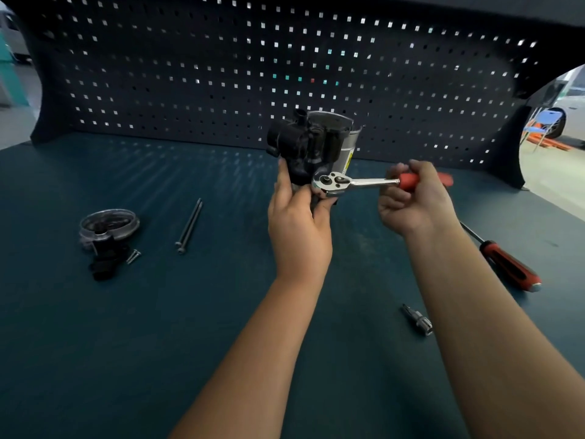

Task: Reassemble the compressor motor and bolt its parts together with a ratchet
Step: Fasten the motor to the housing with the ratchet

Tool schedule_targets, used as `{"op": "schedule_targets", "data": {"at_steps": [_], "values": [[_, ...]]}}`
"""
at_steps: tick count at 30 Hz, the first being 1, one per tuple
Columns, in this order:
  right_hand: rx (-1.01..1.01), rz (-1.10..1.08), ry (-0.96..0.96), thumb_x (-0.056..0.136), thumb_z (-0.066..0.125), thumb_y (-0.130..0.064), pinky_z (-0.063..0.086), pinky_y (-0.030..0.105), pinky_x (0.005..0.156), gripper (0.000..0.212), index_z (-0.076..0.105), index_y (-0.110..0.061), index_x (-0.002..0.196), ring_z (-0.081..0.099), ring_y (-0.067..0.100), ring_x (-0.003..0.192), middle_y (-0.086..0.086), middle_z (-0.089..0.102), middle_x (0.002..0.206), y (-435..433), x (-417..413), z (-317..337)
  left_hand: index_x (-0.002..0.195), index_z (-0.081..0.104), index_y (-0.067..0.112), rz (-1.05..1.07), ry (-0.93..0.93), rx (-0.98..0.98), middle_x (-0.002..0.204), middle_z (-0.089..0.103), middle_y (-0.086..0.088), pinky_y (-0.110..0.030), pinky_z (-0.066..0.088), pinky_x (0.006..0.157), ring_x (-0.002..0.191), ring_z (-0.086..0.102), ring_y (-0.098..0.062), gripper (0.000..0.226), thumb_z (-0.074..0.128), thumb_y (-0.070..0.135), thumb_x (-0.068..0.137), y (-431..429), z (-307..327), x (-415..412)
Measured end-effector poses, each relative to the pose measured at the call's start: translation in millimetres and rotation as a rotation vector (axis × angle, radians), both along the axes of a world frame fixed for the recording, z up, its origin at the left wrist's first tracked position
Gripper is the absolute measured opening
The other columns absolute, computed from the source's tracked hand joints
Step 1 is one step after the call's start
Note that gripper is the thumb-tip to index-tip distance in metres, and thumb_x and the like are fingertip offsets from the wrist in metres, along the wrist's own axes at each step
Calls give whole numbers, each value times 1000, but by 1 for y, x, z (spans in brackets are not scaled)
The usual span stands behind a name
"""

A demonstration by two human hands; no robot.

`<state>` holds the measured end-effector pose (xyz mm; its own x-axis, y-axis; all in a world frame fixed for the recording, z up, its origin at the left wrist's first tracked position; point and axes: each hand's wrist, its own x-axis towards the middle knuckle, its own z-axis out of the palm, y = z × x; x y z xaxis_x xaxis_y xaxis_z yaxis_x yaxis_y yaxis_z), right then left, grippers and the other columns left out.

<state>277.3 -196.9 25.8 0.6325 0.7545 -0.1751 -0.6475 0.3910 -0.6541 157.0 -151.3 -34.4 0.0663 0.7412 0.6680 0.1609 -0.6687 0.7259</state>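
Observation:
The compressor motor (311, 142), a black housing with a silver can behind it, is held above the bench in the centre. My left hand (299, 221) grips its lower end from below, fingers wrapped round it. A chrome ratchet (354, 182) with a red handle has its head set against the motor's lower right side. My right hand (413, 198) grips the red handle. Two long bolts (190, 225) lie side by side on the bench (164, 312) to the left. A round clear cover with a black part (107, 236) and small screws (133, 256) sits further left.
A red-and-black screwdriver (506, 259) lies on the bench at the right, partly under my right forearm. A small metal socket bit (418, 319) lies near the front right. A dark pegboard (285, 64) walls the bench's back.

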Motion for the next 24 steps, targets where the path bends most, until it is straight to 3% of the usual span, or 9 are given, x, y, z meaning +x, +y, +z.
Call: {"op": "schedule_targets", "data": {"at_steps": [2, 5, 8, 10, 13, 16, 18, 21, 24], "values": [[7, -71, 32, 94, 41, -22, 16, 14, 32, 26, 39, -19, 68, 23, 5, 26, -8, 50, 42, -2, -4, -7, 92, 70, 2, 30, -5, -21, 150, 34, -7, -22, 38, 97, 122, 51, -24, 16, 71, 14, 82, 1, 0, 0], [48, -229, 151, 93, 40, -19, 20, 11, 35, 25, 39, -18, 68, 30, 7, 28, -6, 50, 45, -21, -28, -19, 90, 71, 4, 40, -11, -48, 150, 35, -6, -18, 36, 93, 120, 52, -23, 15, 73, 16, 80, 0, 2, 0], [188, -335, 321, 95, 46, -16, 42, 13, 41, 24, 46, -13, 71, 52, 11, 36, 2, 59, 55, -47, -66, -29, 93, 72, 3, 24, -11, -49, 150, 35, -8, -18, 34, 92, 119, 53, -25, 17, 72, 15, 81, 0, 2, 0], [311, -370, 422, 94, 53, -16, 55, 22, 51, 24, 50, -8, 72, 64, 19, 45, 9, 63, 57, -60, -91, -28, 93, 71, 3, 17, -12, -56, 150, 34, -8, -20, 37, 92, 114, 55, -27, 16, 71, 14, 81, -1, 3, 0], [398, -418, 502, 93, 58, -21, 60, 33, 58, 26, 52, -5, 73, 67, 26, 50, 13, 64, 58, -67, -112, -20, 87, 70, 2, 11, -12, -77, 151, 34, -6, -35, 45, 92, 110, 58, -27, 18, 72, 18, 82, -2, 4, 0], [407, -443, 491, 93, 59, -24, 59, 33, 58, 28, 52, -6, 73, 67, 25, 49, 11, 63, 55, -66, -111, -17, 86, 68, 0, 6, 0, -54, 151, 33, -6, -41, 45, 92, 109, 57, -27, 15, 69, 15, 85, -2, 2, 0], [362, -405, 447, 95, 56, -26, 56, 25, 53, 29, 50, -7, 74, 65, 22, 47, 10, 63, 58, -62, -101, -21, 91, 68, -1, -1, 11, -36, 152, 32, -7, -43, 44, 93, 115, 55, -28, 12, 65, 10, 87, -2, 1, 0], [243, -313, 296, 97, 47, -29, 40, 11, 43, 30, 46, -14, 71, 52, 11, 37, 4, 60, 58, -48, -72, -24, 95, 67, -2, -3, 9, -39, 152, 30, -8, -45, 44, 93, 118, 53, -30, 12, 62, 6, 88, 1, 1, -1], [125, -202, 112, 97, 43, -31, 25, 9, 36, 31, 42, -18, 69, 35, 7, 30, -1, 56, 51, -25, -35, -15, 94, 67, -3, -4, 9, -29, 152, 29, -10, -44, 41, 99, 126, 48, -29, 13, 63, 6, 87, 2, 1, -1]]}}
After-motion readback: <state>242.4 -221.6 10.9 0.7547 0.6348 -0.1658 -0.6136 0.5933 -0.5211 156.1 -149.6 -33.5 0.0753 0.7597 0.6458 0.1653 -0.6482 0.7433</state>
